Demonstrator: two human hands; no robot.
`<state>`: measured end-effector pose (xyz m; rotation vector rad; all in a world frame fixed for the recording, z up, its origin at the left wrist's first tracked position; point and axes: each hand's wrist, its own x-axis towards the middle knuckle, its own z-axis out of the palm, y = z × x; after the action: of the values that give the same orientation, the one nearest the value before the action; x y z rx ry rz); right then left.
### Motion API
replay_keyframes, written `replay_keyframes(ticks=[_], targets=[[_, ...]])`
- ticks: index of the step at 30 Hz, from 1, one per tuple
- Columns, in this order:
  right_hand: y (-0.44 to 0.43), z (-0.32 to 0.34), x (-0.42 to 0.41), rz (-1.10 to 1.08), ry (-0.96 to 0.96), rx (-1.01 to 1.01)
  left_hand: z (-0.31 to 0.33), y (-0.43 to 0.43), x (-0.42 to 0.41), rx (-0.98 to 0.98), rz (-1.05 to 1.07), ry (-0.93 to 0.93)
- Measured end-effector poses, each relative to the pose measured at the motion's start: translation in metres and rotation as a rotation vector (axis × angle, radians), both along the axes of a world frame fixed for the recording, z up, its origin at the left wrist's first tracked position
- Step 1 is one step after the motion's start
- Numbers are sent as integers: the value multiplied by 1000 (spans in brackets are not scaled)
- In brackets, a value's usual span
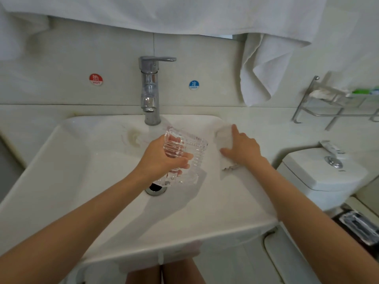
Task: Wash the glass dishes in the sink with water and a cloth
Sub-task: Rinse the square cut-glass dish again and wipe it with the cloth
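Two bare forearms reached up from the bottom edge over the wide white ceramic sink point(86, 181), which took up most of the view. Behind it ran a pale tiled wall, with large white towels point(264, 66) draped from above, one hanging down at the right. To the right of the basin stood a white toilet cistern point(320, 175) with a chrome flush button on its lid, and above that a chrome wire wall rack point(328, 107).

Over the middle of the basin the left hand point(162, 158) held a clear ribbed square glass dish point(190, 158), tilted on its edge just above the round chrome drain point(155, 189). Its fingers point(184, 160) were closed around the dish, curling inside it while the thumb lay behind. On the right rim of the sink the right hand point(242, 148) pressed down on a thin white cloth point(224, 138), fingers spread open and flat across the fabric, not gripping it. The dish and the cloth lay near each other but apart.

At the back of the sink rose the chrome single-lever tap point(150, 89), its spout just behind the dish. Whether water ran from it could not be told. A small round red HOT sticker point(96, 79) sat on the wall left of the tap, and a small round blue COLD sticker point(193, 85) to its right.
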<state>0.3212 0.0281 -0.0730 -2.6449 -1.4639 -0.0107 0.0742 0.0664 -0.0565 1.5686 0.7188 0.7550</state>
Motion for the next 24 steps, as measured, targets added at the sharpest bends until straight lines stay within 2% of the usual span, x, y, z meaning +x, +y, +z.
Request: replay_keyframes(ticks=[6,8,9,10,11,12,13,14,15,16,18,20,22,24], targets=[[-2,9,3,-44,203,27,-4,3,0,79,-10,26],[-4,9,-2,-63,157,22,-5,4,0,134,-6,31],[-7,13,-8,-43,55,81,-6,3,0,214,8,63],[-9,16,-17,11,-30,224,-7,2,0,336,29,107],[-9,17,-25,73,-1,408,-8,0,0,497,59,149],[-10,21,-36,97,242,588,-9,-2,0,684,95,185],[-12,26,-49,54,654,672,-10,-3,0,897,115,209],[-14,31,-61,-24,1133,642,-12,-3,0,1104,114,234],[-16,31,-66,-67,1443,554,-13,-3,-1,1271,104,260],[-17,30,-67,-63,1573,460,-16,-1,-1,1398,91,272],[-19,26,-69,13,1549,335,-23,3,-2,1585,55,308],[-23,20,-70,41,1506,311,-30,7,-1,1714,42,357],[-25,15,-70,19,1502,351,-33,10,-1,1777,33,336],[-26,13,-72,1,1497,417,-32,10,-1,1742,74,362]])
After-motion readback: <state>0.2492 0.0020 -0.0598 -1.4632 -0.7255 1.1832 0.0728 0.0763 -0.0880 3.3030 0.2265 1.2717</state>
